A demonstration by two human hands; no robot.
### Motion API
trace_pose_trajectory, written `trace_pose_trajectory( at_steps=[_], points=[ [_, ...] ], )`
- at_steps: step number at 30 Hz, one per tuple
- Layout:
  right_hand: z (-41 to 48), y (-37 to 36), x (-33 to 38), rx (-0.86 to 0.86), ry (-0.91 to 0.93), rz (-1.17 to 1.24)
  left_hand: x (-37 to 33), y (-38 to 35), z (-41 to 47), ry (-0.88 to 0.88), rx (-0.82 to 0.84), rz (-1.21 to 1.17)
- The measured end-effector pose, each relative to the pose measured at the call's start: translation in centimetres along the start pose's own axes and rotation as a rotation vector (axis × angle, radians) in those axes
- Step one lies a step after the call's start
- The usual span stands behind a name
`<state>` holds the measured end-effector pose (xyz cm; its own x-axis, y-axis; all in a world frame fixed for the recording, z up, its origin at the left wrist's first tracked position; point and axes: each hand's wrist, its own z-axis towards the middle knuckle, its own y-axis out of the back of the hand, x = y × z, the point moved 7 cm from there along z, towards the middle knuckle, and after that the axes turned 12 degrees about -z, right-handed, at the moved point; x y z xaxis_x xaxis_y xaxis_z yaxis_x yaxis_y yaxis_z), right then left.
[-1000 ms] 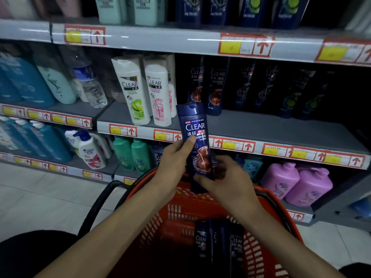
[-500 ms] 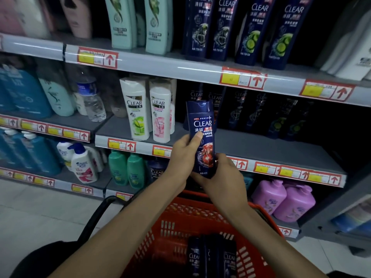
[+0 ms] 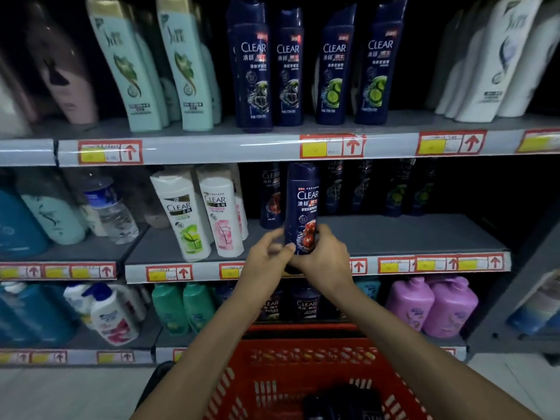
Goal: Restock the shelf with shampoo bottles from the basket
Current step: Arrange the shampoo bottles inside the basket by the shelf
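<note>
A dark blue CLEAR shampoo bottle point(image 3: 303, 207) with a red picture stands upright in front of the middle shelf point(image 3: 394, 237). My right hand point(image 3: 325, 256) grips its lower part from the right. My left hand point(image 3: 268, 256) pinches the bottle's bottom edge from the left. Behind it, a row of dark CLEAR bottles point(image 3: 271, 195) lines the back of the shelf. The red basket point(image 3: 303, 353) sits below my arms, with several dark bottles point(image 3: 342, 401) lying in it.
White CLEAR bottles point(image 3: 185, 216) stand left of the held bottle. The shelf's grey front to the right shows bare board. Taller blue CLEAR bottles point(image 3: 253, 65) fill the shelf above. Purple jugs point(image 3: 430, 304) and green bottles point(image 3: 181, 307) sit on the lower shelf.
Both hands have lifted the blue bottle up from above the basket and forward to the middle shelf. My view has tilted upward, showing the top shelf.
</note>
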<state>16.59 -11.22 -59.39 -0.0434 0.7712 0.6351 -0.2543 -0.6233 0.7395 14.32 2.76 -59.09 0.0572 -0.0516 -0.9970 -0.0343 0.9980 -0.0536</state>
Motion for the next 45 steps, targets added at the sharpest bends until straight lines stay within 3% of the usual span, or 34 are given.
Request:
trace_pose_trajectory(
  at_steps=[14, 27, 36, 45],
  points=[
    [5.9, -5.1, 1.4, -0.11, -0.002, -0.002, 2.4, 1.5, 5.0, 0.02, -0.101, -0.019],
    [7.4, -7.5, 1.1, -0.108, -0.028, -0.037, 4.4, 2.3, 7.4, 0.019, -0.05, -0.012],
    [5.9, -5.5, -0.2, 0.069, -0.041, -0.15, 2.8, 2.6, 5.6, 0.034, -0.084, -0.014],
    [1.5, 2.0, -3.4, 0.224, 0.044, -0.251, 0.7, 2.2, 0.8, -0.031, -0.034, 0.23]
  ],
)
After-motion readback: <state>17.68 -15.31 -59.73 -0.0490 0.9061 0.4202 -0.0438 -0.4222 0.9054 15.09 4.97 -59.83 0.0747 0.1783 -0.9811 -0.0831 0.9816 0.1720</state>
